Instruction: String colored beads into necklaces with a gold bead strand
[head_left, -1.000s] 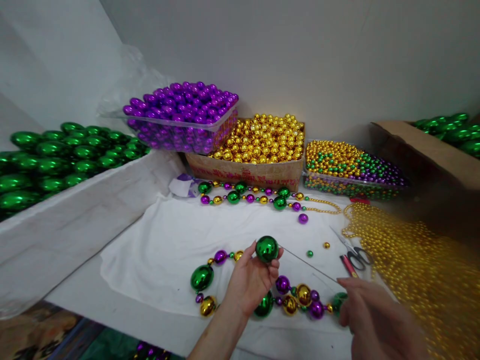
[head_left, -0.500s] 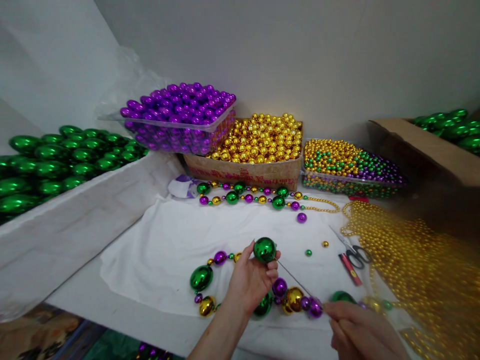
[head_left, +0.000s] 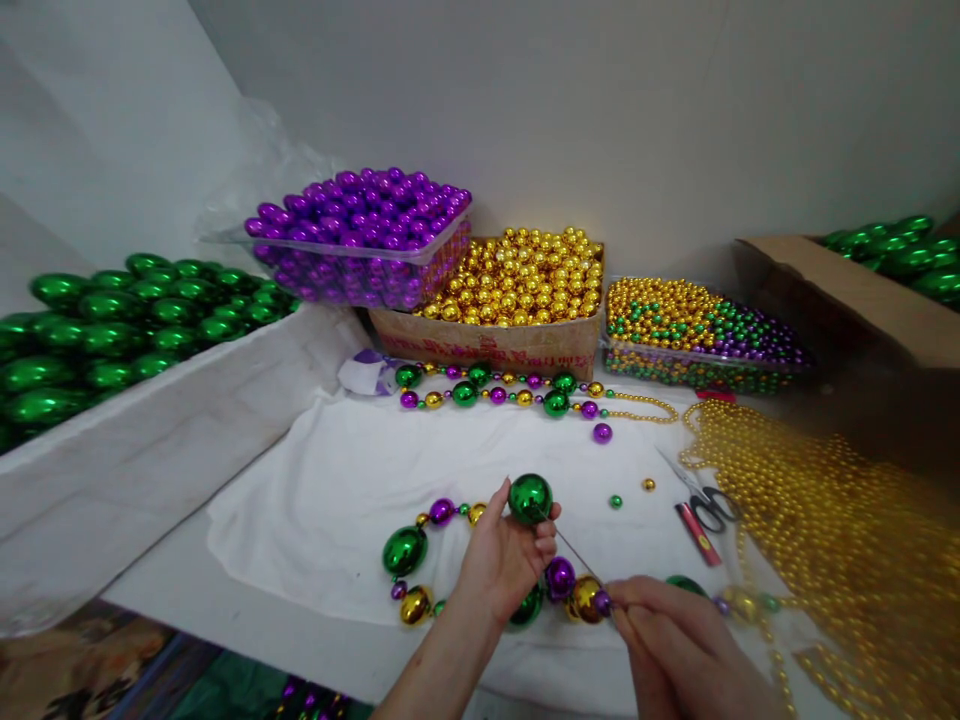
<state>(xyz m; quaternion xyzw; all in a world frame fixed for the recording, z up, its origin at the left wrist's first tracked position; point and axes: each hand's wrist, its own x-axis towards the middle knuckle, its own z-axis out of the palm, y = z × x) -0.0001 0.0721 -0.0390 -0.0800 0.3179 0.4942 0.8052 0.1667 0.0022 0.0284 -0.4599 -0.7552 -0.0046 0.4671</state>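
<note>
Palm up over the white cloth, my left hand [head_left: 502, 570] is closed around a large shiny green bead [head_left: 530, 498]. My right hand [head_left: 675, 635] pinches a thin needle [head_left: 577, 552], whose far end reaches the green bead; whether it is inside the hole I cannot tell. A small purple bead [head_left: 602, 603] shows at my right fingertips. Beneath and around my hands lies a strand of green, purple and gold beads, with a green oval bead [head_left: 405, 551] at its left bend. My left forearm hides part of this strand.
Along the back stand a tub of purple beads [head_left: 360, 245], a box of gold beads [head_left: 487, 345] and a tub of small mixed beads [head_left: 675, 335]. A finished-looking strand [head_left: 498, 396] lies before them. Scissors [head_left: 705, 500], a red-wrapped tool [head_left: 697, 535] and gold bead chains [head_left: 840, 530] are at right.
My right hand has moved left and slightly up, closer to the green bead, and less of the needle shows between my hands. My left hand has stayed nearly in place.
</note>
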